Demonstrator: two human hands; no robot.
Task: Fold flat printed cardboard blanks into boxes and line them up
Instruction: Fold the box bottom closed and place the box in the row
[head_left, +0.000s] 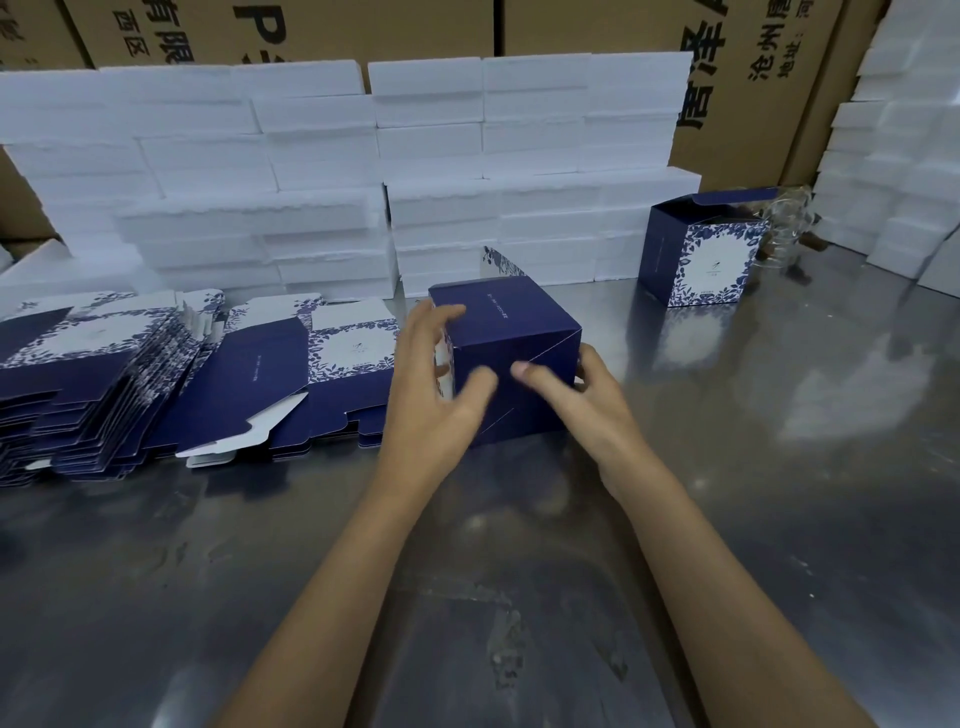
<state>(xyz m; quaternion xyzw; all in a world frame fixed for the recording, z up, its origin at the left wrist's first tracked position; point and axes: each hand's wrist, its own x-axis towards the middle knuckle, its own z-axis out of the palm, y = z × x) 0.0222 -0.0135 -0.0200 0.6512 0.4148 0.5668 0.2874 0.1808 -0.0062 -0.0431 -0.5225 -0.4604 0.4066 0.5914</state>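
- Flat blanks (104, 374): thin printed card, navy with white leaf-patterned panels, piled in loose overlapping stacks on the table, to the left of the held box. The nearest blank lies just beside the left hand.
- Left hand (436, 384): fingers spread wide over the left face and upper edge of the held box; thumb lies across the near navy face.
- Held box (511, 358): a squared-up navy carton resting on the table between both hands, tipped with one closed face toward the camera. Surface is smooth and matte, with sharp creases and a thin diagonal line on the near face.
- Right hand (587, 400): index finger presses flat on the near face; remaining fingers curl round the right edge.
- Finished box (701, 249): upright, top flaps open, well apart to the right of the held box and further back.
- Table (727, 519): scuffed, reflective sheet metal.
- White foam blocks (322, 171): rough-edged slabs stacked behind the held box.
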